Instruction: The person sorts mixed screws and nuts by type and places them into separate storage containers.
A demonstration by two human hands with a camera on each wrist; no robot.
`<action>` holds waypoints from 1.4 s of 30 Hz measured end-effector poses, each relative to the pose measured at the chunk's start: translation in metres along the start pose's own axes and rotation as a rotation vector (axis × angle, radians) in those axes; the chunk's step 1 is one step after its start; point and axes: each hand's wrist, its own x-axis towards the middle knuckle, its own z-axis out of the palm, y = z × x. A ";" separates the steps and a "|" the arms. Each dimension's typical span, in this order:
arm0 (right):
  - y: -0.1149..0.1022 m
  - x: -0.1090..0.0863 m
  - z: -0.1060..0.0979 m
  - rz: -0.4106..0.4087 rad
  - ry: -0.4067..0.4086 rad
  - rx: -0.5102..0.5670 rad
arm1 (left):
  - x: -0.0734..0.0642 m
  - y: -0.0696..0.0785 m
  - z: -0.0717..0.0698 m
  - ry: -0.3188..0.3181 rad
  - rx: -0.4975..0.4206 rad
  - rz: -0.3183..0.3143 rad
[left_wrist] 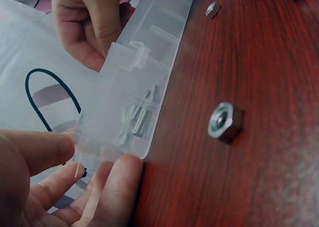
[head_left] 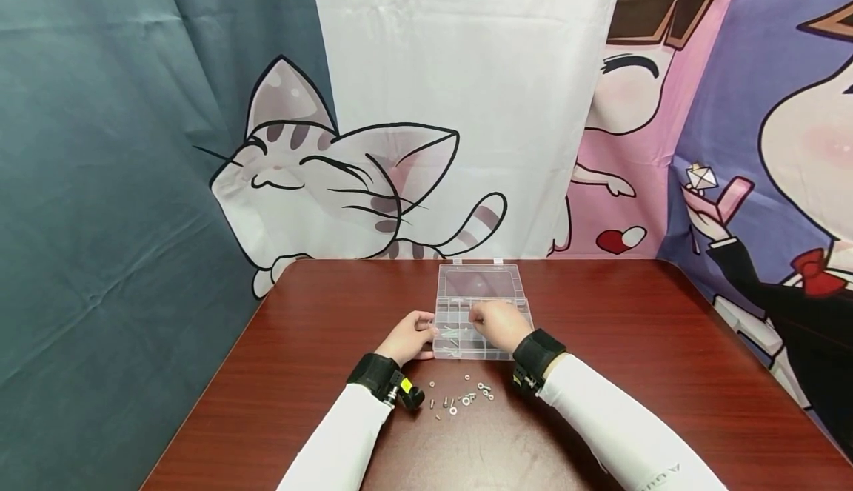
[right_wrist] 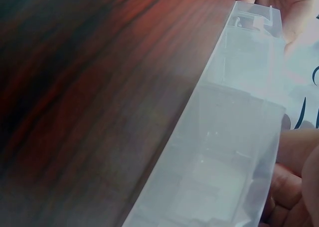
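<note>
A clear plastic compartment box (head_left: pixel 472 352) stands on the table with its lid (head_left: pixel 480 281) raised at the back. My left hand (head_left: pixel 406 337) grips the box's left side, thumb at the top rim and fingers against the outer wall. Several screws (left_wrist: pixel 142 117) lie in the left-hand compartments. My right hand (head_left: pixel 501 324) reaches over the middle compartments, fingers curled and pointing down. Its fingertips are hidden behind the box wall in the right wrist view, so whether they hold something does not show.
Loose hardware lies on the reddish-brown table (head_left: pixel 320 306) in front of the box: washers (head_left: pixel 453 410), small screws (head_left: pixel 446 402) and a hex nut (left_wrist: pixel 225 121). Another nut (left_wrist: pixel 213 9) is closer to the box's front wall. A printed cloth (head_left: pixel 466 69) hangs behind the table.
</note>
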 end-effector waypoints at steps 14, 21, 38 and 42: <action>-0.003 -0.007 0.000 0.045 0.017 0.025 | 0.004 -0.004 0.000 0.006 0.006 -0.007; -0.013 -0.021 -0.009 0.037 0.051 -0.003 | 0.005 -0.004 0.001 0.004 -0.004 0.006; -0.040 -0.063 -0.021 -0.156 -0.107 -0.045 | 0.002 -0.003 0.001 0.008 0.002 0.020; -0.040 -0.069 -0.021 -0.171 -0.176 -0.074 | 0.001 -0.002 0.001 0.009 0.002 0.011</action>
